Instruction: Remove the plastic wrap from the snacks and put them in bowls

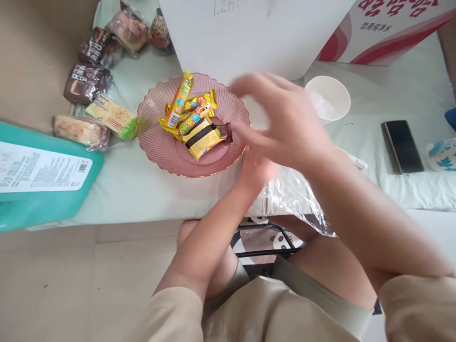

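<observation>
My right hand (pixel 288 118), blurred by motion, hovers over the right rim of a pink ribbed glass plate (pixel 153 137), its fingers apart. Below it, my left hand (pixel 261 168) is closed beside the plate, its fingertips partly hidden by the right hand. Crumpled clear plastic bag (pixel 295 194) trails from the left hand over the table edge. Several yellow wrapped snack sticks (pixel 180 102) lie piled in the plate. A yellow packet with a black band (pixel 202 137) sits at the front of the pile, and a small brown wrapped candy (pixel 226 132) lies near my right fingertips.
Several packaged cakes (pixel 87 83) lie left of the plate, by a teal container (pixel 46 204). A white box (pixel 242 38) stands behind. To the right are a white paper cup (pixel 338 97), a phone (pixel 402 146), a blue-patterned cup (pixel 443 154) and a red-and-white carton (pixel 384 42).
</observation>
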Demonstrator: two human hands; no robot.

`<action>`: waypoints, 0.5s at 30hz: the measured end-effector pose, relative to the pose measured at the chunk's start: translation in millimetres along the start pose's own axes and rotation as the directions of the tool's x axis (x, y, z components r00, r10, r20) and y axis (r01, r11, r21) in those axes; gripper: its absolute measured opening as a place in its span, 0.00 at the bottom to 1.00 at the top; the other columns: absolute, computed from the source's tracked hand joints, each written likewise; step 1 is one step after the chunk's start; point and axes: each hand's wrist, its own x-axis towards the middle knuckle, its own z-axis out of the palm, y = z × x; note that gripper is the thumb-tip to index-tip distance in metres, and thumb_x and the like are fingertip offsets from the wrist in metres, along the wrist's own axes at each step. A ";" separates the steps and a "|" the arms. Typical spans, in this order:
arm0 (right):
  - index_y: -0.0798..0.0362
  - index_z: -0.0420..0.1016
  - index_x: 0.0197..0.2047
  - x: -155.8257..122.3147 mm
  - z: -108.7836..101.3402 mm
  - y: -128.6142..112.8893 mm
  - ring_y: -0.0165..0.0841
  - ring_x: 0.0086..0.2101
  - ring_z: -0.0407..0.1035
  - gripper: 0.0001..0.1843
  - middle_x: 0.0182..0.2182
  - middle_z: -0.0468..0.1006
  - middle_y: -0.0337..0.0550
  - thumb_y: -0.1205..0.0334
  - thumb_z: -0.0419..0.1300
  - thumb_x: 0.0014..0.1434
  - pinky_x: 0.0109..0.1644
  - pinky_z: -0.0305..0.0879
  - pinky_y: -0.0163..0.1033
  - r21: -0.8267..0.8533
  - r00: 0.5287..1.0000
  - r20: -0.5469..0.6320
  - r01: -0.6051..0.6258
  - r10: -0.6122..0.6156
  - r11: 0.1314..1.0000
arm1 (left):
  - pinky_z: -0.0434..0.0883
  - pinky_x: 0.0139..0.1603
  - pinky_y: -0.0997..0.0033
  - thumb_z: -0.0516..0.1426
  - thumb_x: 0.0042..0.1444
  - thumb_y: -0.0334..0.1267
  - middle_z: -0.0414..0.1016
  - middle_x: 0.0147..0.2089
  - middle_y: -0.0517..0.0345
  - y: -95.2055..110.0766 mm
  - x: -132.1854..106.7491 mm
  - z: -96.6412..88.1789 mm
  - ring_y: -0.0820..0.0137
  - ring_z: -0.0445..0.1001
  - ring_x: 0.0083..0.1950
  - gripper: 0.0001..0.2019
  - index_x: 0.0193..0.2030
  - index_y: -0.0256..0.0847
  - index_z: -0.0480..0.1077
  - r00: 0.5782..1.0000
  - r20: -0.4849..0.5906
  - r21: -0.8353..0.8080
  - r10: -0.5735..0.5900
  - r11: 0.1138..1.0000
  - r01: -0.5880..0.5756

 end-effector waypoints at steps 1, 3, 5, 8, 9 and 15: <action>0.50 0.73 0.58 -23.5 -1.9 14.3 0.43 0.55 0.77 0.17 0.54 0.82 0.48 0.61 0.59 0.66 0.61 0.73 0.51 0.051 0.993 -0.109 -0.039 0.045 0.998 | 0.57 0.79 0.40 0.49 0.66 0.23 0.74 0.67 0.41 3.2 -2.5 -5.8 0.51 0.65 0.75 0.22 0.62 0.39 0.72 1.000 0.009 0.036 -0.010 0.999 0.010; 0.50 0.76 0.52 -68.5 0.6 43.9 0.44 0.49 0.80 0.14 0.46 0.84 0.50 0.65 0.59 0.63 0.57 0.75 0.53 0.158 0.917 -0.352 -0.140 0.188 0.977 | 0.59 0.79 0.45 0.49 0.64 0.21 0.72 0.69 0.41 10.4 -5.9 -18.5 0.52 0.64 0.76 0.24 0.63 0.38 0.73 0.997 0.063 0.158 -0.033 0.987 0.022; 0.49 0.77 0.51 -104.3 10.3 69.4 0.48 0.47 0.80 0.15 0.43 0.83 0.53 0.67 0.58 0.61 0.55 0.75 0.57 0.253 0.820 -0.456 -0.254 0.346 0.934 | 0.62 0.76 0.48 0.51 0.63 0.22 0.75 0.65 0.42 16.8 -6.9 -29.6 0.53 0.69 0.72 0.24 0.62 0.39 0.74 0.991 0.121 0.255 -0.050 0.967 0.018; 0.49 0.77 0.52 -136.3 25.7 91.5 0.53 0.47 0.78 0.20 0.42 0.81 0.56 0.69 0.54 0.58 0.53 0.72 0.63 0.240 0.730 -0.542 -0.340 0.416 0.909 | 0.68 0.70 0.50 0.55 0.66 0.31 0.79 0.58 0.44 22.1 -5.5 -38.0 0.54 0.76 0.62 0.17 0.59 0.39 0.75 0.996 0.090 0.205 -0.015 0.979 -0.003; 0.49 0.77 0.52 -142.9 28.3 95.0 0.54 0.48 0.77 0.21 0.43 0.81 0.57 0.68 0.54 0.57 0.55 0.71 0.64 0.216 0.732 -0.541 -0.354 0.414 0.910 | 0.70 0.67 0.53 0.54 0.68 0.35 0.79 0.56 0.45 22.8 -4.7 -38.7 0.56 0.77 0.60 0.15 0.58 0.39 0.75 0.998 0.057 0.144 0.009 0.989 -0.017; 0.48 0.75 0.54 -177.3 24.2 113.6 0.52 0.52 0.76 0.18 0.48 0.81 0.53 0.51 0.54 0.66 0.59 0.71 0.62 0.271 0.796 -0.441 -0.322 0.414 0.907 | 0.76 0.56 0.65 0.46 0.70 0.34 0.81 0.49 0.53 24.5 1.6 -32.2 0.65 0.79 0.53 0.17 0.50 0.44 0.76 0.998 -0.055 -0.158 0.042 0.986 -0.050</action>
